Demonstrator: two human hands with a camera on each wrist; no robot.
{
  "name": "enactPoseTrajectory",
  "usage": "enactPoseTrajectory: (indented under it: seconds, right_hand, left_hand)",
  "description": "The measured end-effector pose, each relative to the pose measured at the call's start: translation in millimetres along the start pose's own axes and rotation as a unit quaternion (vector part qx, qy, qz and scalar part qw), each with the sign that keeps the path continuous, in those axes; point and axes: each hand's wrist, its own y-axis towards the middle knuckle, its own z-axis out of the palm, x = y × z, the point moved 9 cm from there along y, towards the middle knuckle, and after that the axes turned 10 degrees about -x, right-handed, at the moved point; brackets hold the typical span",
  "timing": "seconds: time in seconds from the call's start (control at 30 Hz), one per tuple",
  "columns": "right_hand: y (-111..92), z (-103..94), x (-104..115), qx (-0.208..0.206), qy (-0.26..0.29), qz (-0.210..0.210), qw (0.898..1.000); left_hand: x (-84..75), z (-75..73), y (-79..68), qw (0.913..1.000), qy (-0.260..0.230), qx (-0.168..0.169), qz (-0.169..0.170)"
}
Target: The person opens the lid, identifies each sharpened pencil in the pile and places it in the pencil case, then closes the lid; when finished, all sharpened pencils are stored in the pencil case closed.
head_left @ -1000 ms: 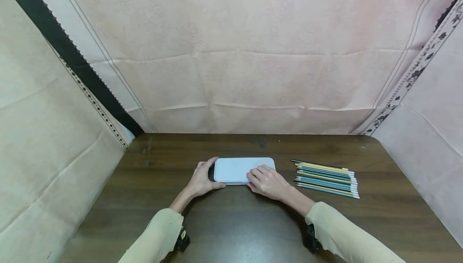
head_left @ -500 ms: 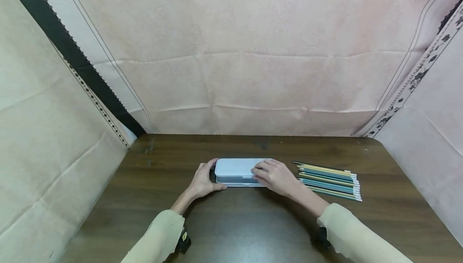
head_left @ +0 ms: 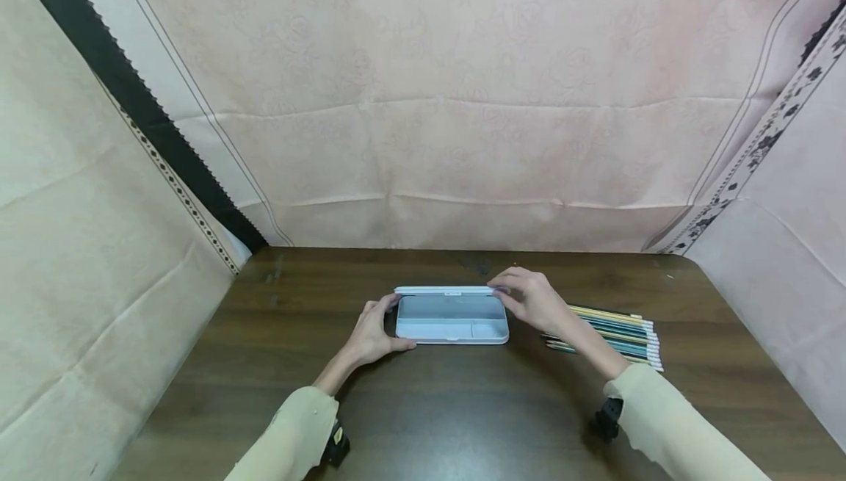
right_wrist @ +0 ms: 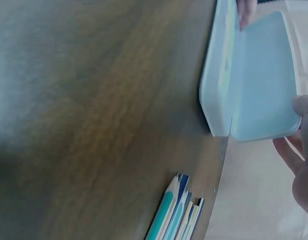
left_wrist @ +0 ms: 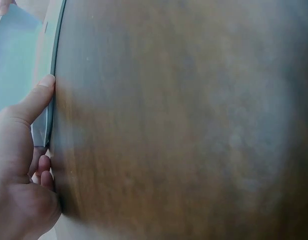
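Observation:
A light blue pencil case [head_left: 436, 329] stands on the wooden table with its lid [head_left: 441, 290] raised at the back. Inside, its tray shows divided compartments and no pencils. My left hand [head_left: 371, 330] grips the case's left end, thumb at the front edge and fingers toward the back. In the left wrist view, that thumb [left_wrist: 38, 100] presses along the case's side. At the lid's right corner my right hand [head_left: 532, 301] holds the edge. The right wrist view has the lid [right_wrist: 268, 80] tilted up, pinched between thumb and fingers.
A row of pencils [head_left: 617, 335] lies to the right of the case, partly hidden by the right forearm. Their sharpened tips [right_wrist: 178, 182] show in the right wrist view. Pale cloth [head_left: 423, 136] hangs behind the table [head_left: 423, 407] and along both sides.
The right hand has lifted the lid from closed to raised, moving up and back to the right. The inside of the case now shows. The left hand stays at the left end.

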Motion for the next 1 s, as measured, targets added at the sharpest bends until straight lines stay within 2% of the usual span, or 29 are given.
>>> enactPoseTrajectory:
  seconds: [0.23,0.37,0.5,0.63,0.87,1.0]
  right_hand:
    - [-0.9,-8.9,-27.2,-0.033,0.030,0.103,0.994]
    - [-2.4,-7.4,-45.2,-0.040,0.053,0.182,0.981]
    - [-2.9,-5.5,-60.2,-0.052,0.069,0.233,0.968]
    - [-4.2,-2.8,-74.0,-0.065,0.097,0.275,0.954]
    - [-8.1,8.8,-94.2,-0.074,0.203,0.332,0.918]
    - [-11.5,14.1,-102.6,-0.074,0.227,0.362,0.901]
  left_hand:
    - [-1.5,1.3,0.7,1.0000,-0.001,-0.005,-0.004]
    - [-1.3,0.3,0.7,1.0000,-0.003,-0.006,-0.004]
    - [-1.7,-0.8,0.3,1.0000,-0.005,-0.008,0.000]
    - [-2.4,-1.5,0.6,1.0000,-0.006,-0.007,0.004]
    - [-0.3,-0.6,0.1,1.0000,0.000,0.005,-0.004]
    - [-2.3,-0.9,-0.3,1.0000,0.001,0.006,-0.003]
